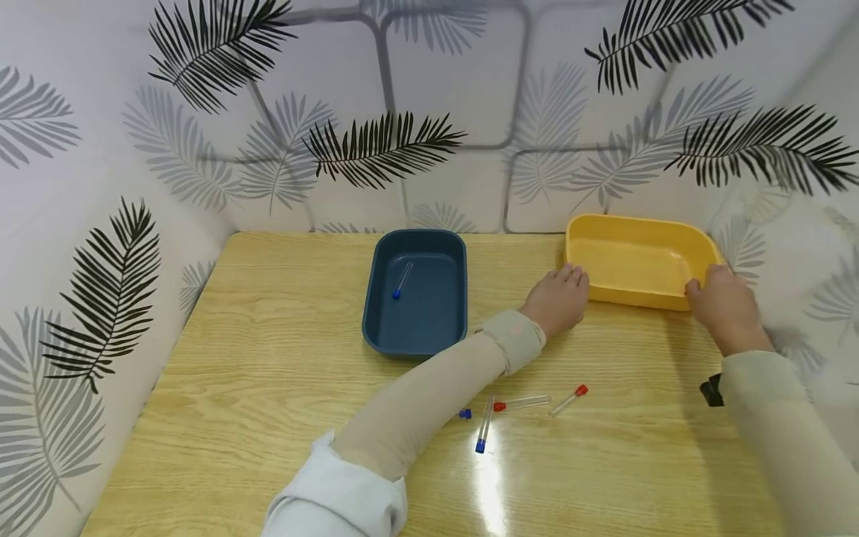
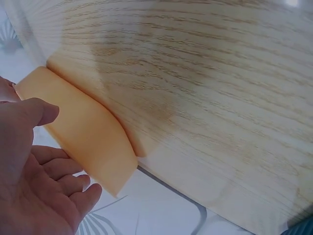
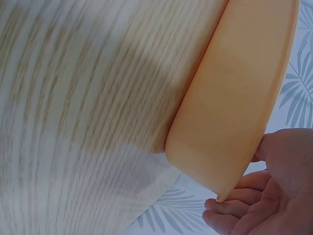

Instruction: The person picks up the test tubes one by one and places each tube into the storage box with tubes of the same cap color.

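A yellow plastic tray (image 1: 640, 297) stands at the table's back right. My right hand (image 1: 728, 307) grips the rim at its front right corner; in the right wrist view the fingers (image 3: 239, 208) lie outside that corner and the thumb is partly hidden by the wall. My left hand (image 1: 557, 298) is at the front left corner. In the left wrist view its thumb (image 2: 41, 111) and loosely bent fingers (image 2: 66, 178) stand apart beside the tray's wall (image 2: 93, 127), holding nothing visibly; whether they touch it I cannot tell.
A dark blue tray (image 1: 429, 328) left of my left hand holds a blue-capped tube (image 1: 401, 283). Nearer lie red-capped tubes (image 1: 523, 403) (image 1: 569, 400) and a blue-capped tube (image 1: 485, 425). Another blue cap (image 1: 465, 413) shows beside my left sleeve. A black object (image 1: 711, 390) sits by the right sleeve.
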{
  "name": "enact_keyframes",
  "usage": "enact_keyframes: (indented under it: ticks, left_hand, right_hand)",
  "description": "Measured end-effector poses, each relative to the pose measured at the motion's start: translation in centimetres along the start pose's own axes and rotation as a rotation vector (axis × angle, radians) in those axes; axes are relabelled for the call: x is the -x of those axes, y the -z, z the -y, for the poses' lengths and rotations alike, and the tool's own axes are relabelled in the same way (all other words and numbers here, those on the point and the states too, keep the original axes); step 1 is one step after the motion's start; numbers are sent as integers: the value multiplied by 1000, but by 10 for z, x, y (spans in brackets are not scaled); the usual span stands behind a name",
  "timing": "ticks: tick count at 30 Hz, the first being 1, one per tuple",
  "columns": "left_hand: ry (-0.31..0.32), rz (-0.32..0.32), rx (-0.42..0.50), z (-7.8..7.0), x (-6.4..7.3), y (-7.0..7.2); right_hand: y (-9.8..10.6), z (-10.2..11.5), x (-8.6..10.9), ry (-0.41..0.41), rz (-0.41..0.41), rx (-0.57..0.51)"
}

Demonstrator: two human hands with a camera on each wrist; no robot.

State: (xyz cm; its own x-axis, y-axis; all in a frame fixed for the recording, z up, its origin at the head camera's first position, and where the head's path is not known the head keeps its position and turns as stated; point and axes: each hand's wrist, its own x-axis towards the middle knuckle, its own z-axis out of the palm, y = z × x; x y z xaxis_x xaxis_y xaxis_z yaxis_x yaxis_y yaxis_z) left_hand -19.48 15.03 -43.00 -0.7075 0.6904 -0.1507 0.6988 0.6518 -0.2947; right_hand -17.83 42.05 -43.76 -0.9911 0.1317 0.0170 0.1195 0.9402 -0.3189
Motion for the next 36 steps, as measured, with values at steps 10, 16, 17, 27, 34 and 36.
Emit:
enact_keyframes:
  ticks: [10,16,17,27,34,36]
  left_hand:
    - [-32,-42,19,-2,12,1]
    - [-46,-108,10,-4,20,-3]
    - [-47,-104,10,-5,20,-4]
    - [-83,-117,11,-7,36,-4]
    - [-112,-153,11,-11,47,-5]
    - [-118,-155,14,-12,50,-5]
  right_hand:
    - [-4,11,-4,40,-47,39]
    - [-7,14,-10,21,-14,70]
    - [-8,15,-11,26,-20,70]
    - [-13,23,-18,71,-28,42]
    - [-14,31,-20,117,-42,34]
    - [-15,33,-21,128,-45,38]
